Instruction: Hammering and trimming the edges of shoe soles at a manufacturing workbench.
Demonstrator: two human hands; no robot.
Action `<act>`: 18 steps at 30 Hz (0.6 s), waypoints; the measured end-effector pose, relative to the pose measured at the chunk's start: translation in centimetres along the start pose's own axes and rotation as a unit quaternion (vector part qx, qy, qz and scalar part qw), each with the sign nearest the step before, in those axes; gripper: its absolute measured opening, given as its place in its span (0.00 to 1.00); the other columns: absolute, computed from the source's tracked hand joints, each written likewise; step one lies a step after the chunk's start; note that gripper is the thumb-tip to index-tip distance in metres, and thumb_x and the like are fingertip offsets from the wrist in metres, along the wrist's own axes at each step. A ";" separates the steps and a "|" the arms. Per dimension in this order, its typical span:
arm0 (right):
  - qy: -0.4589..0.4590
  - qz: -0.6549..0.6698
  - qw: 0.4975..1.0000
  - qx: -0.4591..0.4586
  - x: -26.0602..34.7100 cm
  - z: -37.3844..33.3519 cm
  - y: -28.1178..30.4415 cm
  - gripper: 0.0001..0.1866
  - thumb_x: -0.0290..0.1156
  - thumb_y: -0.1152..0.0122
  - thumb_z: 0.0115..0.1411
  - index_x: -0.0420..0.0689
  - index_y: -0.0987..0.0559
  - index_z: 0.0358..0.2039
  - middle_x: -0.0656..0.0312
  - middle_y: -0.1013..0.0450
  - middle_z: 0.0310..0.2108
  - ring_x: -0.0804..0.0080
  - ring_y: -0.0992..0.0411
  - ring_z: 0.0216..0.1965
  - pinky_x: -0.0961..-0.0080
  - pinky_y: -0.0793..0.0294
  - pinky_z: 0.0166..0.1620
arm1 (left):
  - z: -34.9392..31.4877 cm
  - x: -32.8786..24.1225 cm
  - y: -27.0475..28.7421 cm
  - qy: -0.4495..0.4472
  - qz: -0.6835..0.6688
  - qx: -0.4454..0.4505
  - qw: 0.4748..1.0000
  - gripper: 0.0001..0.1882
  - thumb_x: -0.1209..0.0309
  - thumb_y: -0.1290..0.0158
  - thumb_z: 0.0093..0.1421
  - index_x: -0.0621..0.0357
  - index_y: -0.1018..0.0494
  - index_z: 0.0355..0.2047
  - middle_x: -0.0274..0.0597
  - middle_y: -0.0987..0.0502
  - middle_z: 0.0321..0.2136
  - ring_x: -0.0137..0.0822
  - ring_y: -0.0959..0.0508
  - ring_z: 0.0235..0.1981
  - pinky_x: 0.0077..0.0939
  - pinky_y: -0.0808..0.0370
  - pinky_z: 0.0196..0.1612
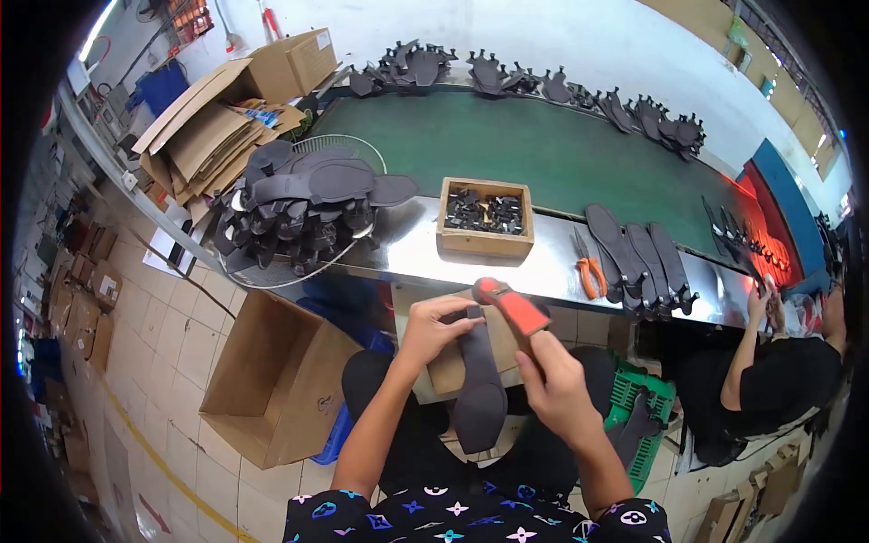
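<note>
- Grey shoe sole (480, 407) in front of me, between my knees, its narrow end pointing away and its broad, rounded end toward my lap.
- My left hand (431, 330) pinches the sole's narrow end between thumb and fingers.
- My right hand (561, 385) is wrapped around the handle of a hammer (518, 309) with an orange-red head, held over that same end; I cannot tell whether the head touches the sole.
- Both hands are close to each other but apart.
- Ahead is a shiny metal desk (555, 271), with a wooden box (484, 242) of small black clips (466, 213) at its middle.
- Right of the box lie orange-handled pliers (590, 274), just beside a row of dark soles (649, 253).
- To the left, a wire basket (272, 279) is heaped with more dark soles (312, 185).
- Behind the desk runs a green belt (507, 136).
- An open cardboard box (262, 380) stands on the tiled floor (172, 339) at my left.
- At far right sits another person (792, 389) in black.
</note>
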State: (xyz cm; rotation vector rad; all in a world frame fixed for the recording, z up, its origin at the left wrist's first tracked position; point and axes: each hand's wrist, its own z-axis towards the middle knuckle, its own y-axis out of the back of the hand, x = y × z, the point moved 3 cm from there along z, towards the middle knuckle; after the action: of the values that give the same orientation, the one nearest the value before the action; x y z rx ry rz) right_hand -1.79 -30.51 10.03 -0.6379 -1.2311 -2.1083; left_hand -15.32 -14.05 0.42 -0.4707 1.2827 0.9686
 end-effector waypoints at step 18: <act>0.087 -0.043 0.994 -0.056 3.6 -0.4 3.7 0.31 0.21 0.41 0.62 0.35 0.38 0.66 0.48 0.27 0.32 0.47 0.26 0.30 0.61 0.26 0.34 | -1.6 2.0 0.6 0.033 0.311 0.037 0.949 0.74 0.47 0.31 0.47 0.63 0.77 0.71 0.25 0.24 0.59 0.43 0.43 0.71 0.66 0.74 0.69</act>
State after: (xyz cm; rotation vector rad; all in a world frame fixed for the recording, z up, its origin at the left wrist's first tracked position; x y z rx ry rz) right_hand -1.75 -33.21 14.44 -0.4457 -1.0675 -2.2655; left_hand -16.75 -14.30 -1.73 -0.0257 1.5625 1.4274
